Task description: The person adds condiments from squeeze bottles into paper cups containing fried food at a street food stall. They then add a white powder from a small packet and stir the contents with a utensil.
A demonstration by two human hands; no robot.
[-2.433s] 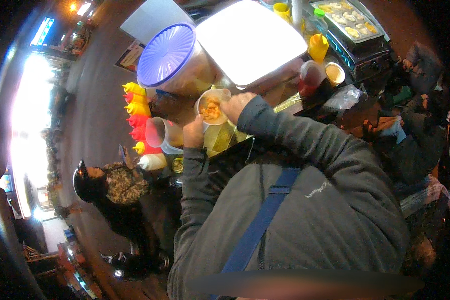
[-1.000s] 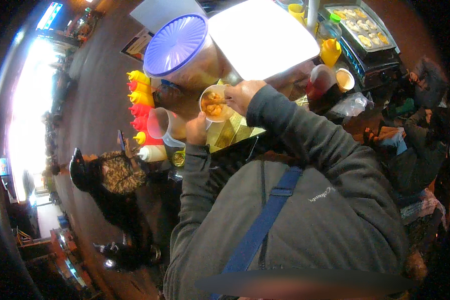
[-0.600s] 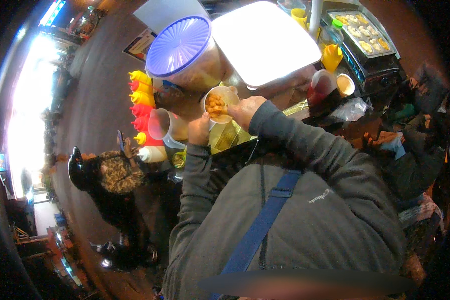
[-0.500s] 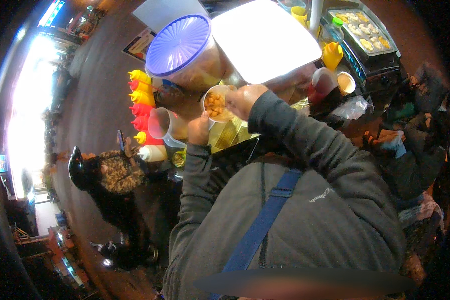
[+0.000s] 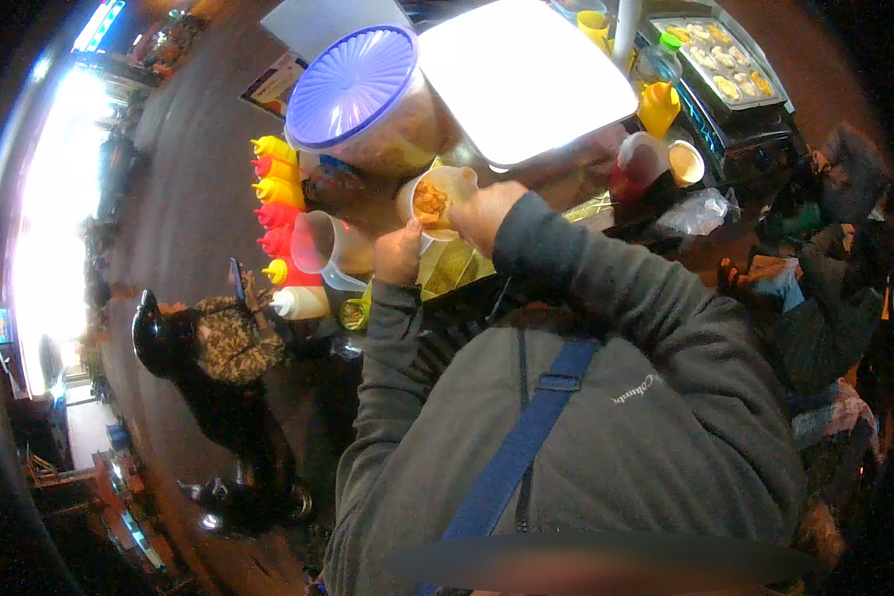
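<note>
My left hand (image 5: 397, 256) is closed on the lower left side of a translucent plastic cup (image 5: 406, 204), thumb up along it. Inside lie small orange-brown pieces of food (image 5: 430, 202), slightly blurred. My right hand (image 5: 486, 213) is closed at the cup's right side, knuckles up. A pale translucent rim (image 5: 459, 181) shows beside its fingers; whether that belongs to the same cup or a second one, I cannot tell. What the right fingers hold is hidden. Below the cup is a yellowish patterned surface (image 5: 452, 268). An empty-looking clear jug (image 5: 315, 243) stands left of my left hand.
Squeeze bottles (image 5: 280, 217) in red, yellow and white line the left edge. Behind stand a purple-lidded tub (image 5: 355, 87) and a bright white lid (image 5: 526, 79). At right are a yellow bottle (image 5: 658, 109), a plastic bag (image 5: 698, 213) and a food tray (image 5: 727, 62). A person (image 5: 233, 343) stands left.
The cup's visible opening has tilted, and the food pieces inside have shifted and look blurred. My right hand has moved slightly; my left keeps its grip.
</note>
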